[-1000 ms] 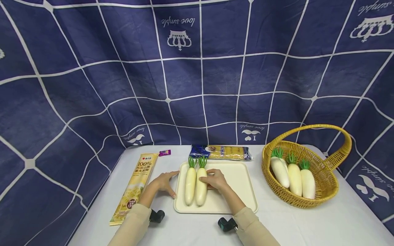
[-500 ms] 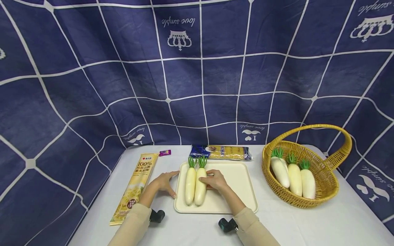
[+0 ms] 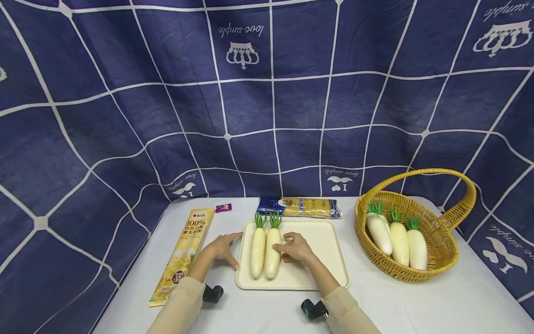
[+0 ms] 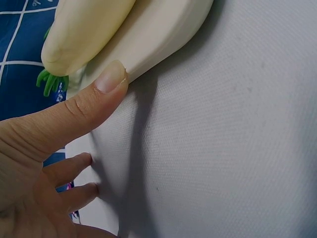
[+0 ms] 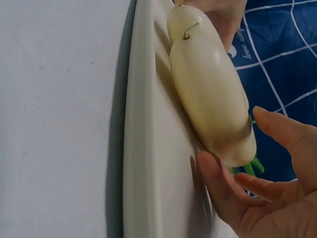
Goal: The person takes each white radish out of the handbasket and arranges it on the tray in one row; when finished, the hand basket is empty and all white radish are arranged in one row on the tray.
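Two white radishes with green leafy tops lie side by side on a cream tray: the left radish [image 3: 258, 253] and the right radish [image 3: 273, 255]. My right hand [image 3: 295, 247] is at the right radish's right side, fingers loosely spread. In the right wrist view its fingertips stand around the radish's far part [image 5: 213, 94] without closing on it. My left hand [image 3: 223, 249] rests at the tray's left rim, thumb and fingers apart; in the left wrist view the thumb [image 4: 111, 79] touches the edge of the tray [image 4: 163, 44].
A wicker basket [image 3: 448, 260] with a tall handle holds several more radishes at the right. A yellow noodle pack [image 3: 183, 255] lies at the left, a small purple packet [image 3: 223, 208] near its top. Behind the tray lies a blue and yellow pasta bag [image 3: 300, 207].
The right radish shifted slightly left against the other, then slightly back right. My right hand has loosened from it and drawn a little to the right. The left hand has stayed still.
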{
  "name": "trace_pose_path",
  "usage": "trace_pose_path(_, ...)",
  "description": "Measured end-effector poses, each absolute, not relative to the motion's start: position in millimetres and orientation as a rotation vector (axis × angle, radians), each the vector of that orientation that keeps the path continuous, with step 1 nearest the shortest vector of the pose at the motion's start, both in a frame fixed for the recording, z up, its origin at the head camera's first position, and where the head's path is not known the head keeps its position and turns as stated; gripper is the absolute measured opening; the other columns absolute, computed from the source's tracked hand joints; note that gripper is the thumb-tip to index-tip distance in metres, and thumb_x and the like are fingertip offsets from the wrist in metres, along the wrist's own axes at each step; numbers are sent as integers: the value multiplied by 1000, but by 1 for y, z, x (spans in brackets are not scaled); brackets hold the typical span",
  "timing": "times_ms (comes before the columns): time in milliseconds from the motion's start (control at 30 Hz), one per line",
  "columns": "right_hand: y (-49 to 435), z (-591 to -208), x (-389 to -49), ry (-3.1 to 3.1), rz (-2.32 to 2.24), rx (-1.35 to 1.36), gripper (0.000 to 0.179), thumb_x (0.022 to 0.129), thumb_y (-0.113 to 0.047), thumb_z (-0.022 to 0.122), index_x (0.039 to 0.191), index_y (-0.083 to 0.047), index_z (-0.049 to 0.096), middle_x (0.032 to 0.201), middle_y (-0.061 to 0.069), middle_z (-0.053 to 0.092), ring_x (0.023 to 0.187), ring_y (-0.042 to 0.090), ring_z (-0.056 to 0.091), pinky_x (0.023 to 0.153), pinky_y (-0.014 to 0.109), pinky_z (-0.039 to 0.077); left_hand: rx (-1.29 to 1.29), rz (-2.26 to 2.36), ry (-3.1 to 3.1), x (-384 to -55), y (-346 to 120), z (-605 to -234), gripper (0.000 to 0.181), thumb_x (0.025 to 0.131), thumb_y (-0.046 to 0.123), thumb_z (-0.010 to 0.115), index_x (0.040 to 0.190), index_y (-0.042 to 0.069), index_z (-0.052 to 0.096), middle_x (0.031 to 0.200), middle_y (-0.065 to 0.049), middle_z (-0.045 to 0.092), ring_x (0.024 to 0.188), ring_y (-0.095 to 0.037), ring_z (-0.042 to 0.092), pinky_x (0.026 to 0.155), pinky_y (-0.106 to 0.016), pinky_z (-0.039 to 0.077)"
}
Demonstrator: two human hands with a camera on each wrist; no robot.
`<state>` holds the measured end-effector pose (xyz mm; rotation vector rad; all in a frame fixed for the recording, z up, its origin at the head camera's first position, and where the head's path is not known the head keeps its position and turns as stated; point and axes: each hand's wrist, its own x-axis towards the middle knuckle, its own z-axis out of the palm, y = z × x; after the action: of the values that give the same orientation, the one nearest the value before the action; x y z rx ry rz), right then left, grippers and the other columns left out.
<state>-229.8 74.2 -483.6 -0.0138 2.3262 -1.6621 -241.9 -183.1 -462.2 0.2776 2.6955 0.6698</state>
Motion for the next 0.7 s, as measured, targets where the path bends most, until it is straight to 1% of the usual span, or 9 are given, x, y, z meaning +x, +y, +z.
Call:
trace_pose_path(167,74,-486,-230,2222,-1716,-56,66,79,-16,74,127,15,42,75,12,64,49,12,60,51,29,58,279,677,2699,-241,-183,-463,105,49,19,92,141,9,43,140,-24,43,130,-49,32,107,-63,25)
trace_pose_path(333,71,-489,-229,2161,-1766,-82,63,79,-12,72,126,18,41,74,14,65,50,12,61,53,31,59,288,678,2700,-241,-183,-463,104,49,18,92,141,9,43,138,-25,45,129,-49,35,106,-63,27)
trace_pose_path(700,71,-488,-228,2145,-1793,-79,64,79,-9,72,127,18,40,82,18,65,56,16,64,58,33,60,288,673,2704,-241,-183,-462,104,49,19,92,140,9,43,137,-26,46,128,-49,35,106,-63,28)
